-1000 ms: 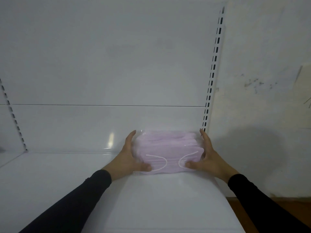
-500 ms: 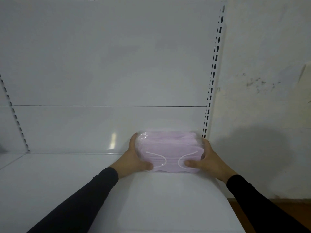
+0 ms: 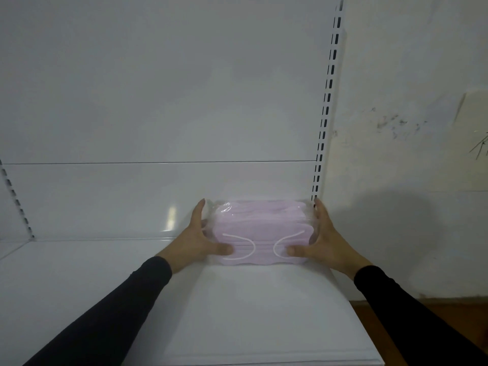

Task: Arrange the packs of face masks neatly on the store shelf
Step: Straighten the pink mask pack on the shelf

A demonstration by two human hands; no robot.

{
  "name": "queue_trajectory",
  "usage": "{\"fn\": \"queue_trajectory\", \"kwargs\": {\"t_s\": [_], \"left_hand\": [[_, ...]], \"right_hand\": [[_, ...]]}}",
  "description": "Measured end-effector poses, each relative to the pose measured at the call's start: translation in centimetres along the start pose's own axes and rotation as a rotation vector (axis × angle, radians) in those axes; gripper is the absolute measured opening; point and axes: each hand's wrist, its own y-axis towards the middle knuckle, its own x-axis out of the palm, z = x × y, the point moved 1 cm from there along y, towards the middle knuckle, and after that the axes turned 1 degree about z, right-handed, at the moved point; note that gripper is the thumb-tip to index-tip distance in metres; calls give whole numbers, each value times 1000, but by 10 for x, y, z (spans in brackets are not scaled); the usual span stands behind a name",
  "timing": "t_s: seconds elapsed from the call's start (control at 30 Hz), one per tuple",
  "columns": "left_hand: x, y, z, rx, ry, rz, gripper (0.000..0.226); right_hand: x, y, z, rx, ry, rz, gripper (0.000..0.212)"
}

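The pack of pink face masks is a stack of thin pleated masks sealed in a clear plastic wrapper, so it likely weighs very little and gives under pressure. The film looks glossy and loose at the left end, where it bunches, which suggests it could slide against the skin or crinkle if squeezed hard. The white ear loops show through the front face. The short ends seem the best place to take it, with flat palms bracing the stack so the masks do not fan out inside the wrapper.

The pack rests on the white store shelf, far back at its right end, close to the back panel and just beside the slotted upright. It sits between the two hands. The left hand cups the left end, fingers straight along the side and thumb pressed on the front face. The right hand mirrors it on the right end, fingers extended along the side, thumb on the front near the lower edge. Both hands touch the pack.
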Motion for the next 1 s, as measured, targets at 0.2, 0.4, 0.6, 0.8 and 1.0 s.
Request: {"fn": "queue_trajectory", "kwargs": {"t_s": [0.2,0.4,0.6,0.8,1.0], "left_hand": [[10,-3,4,65,40,-19,111],[8,-2,2,59,57,-17,130],[10,0,6,92,96,6,121],[10,-2,0,35,69,33,136],[17,0,1,43,19,3,93]], "right_hand": [[-12,5,-27,-251,-375,20,123],[-7,11,-34,-269,-477,-13,100],[-5,13,-30,-225,-458,-10,114],[-2,3,-10,-52,-157,73,133],[13,-2,-6,-36,28,25,105]]}}
